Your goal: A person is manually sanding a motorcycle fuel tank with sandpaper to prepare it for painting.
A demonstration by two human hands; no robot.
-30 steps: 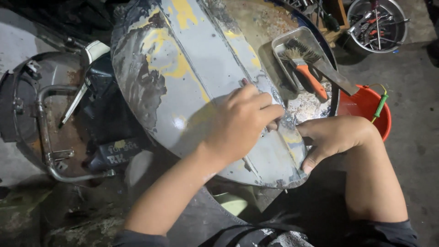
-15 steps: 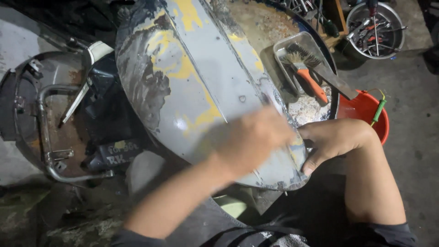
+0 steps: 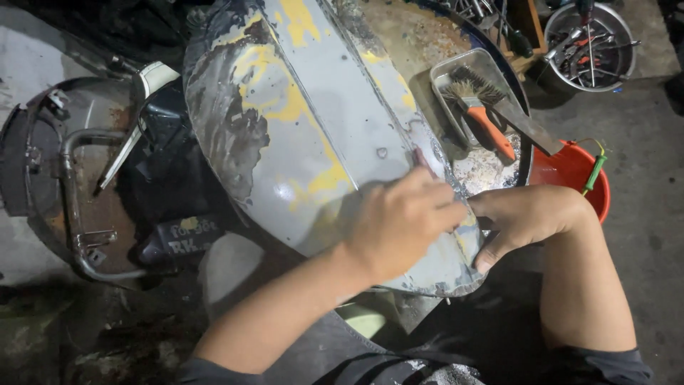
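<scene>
We are looking down at a dark, dirty floor (image 3: 655, 214) with a grey panel (image 3: 306, 135) lying across the middle. The panel is curved, with yellow patches and dark spots where the paint is gone. Our left hand (image 3: 399, 221) is curling shut and pressing down on the panel near its right edge. Something small and reddish is peeking out by the fingers (image 3: 434, 196), but we cannot tell what it is. Our right hand (image 3: 527, 217) is gripping the panel's near right edge, with the thumb under it.

Just past the hands, a brush (image 3: 481, 114) with an orange handle is lying in a small grey tray (image 3: 445, 71). A red bucket (image 3: 570, 175) is sitting to the right, partly hidden by our right hand. A round metal bowl (image 3: 588, 46) of tools is standing in the top corner, cut off at the edge. On the left, a black box with a small white label (image 3: 187, 232) is sitting in shadow beside a rusty metal part (image 3: 71, 192).
</scene>
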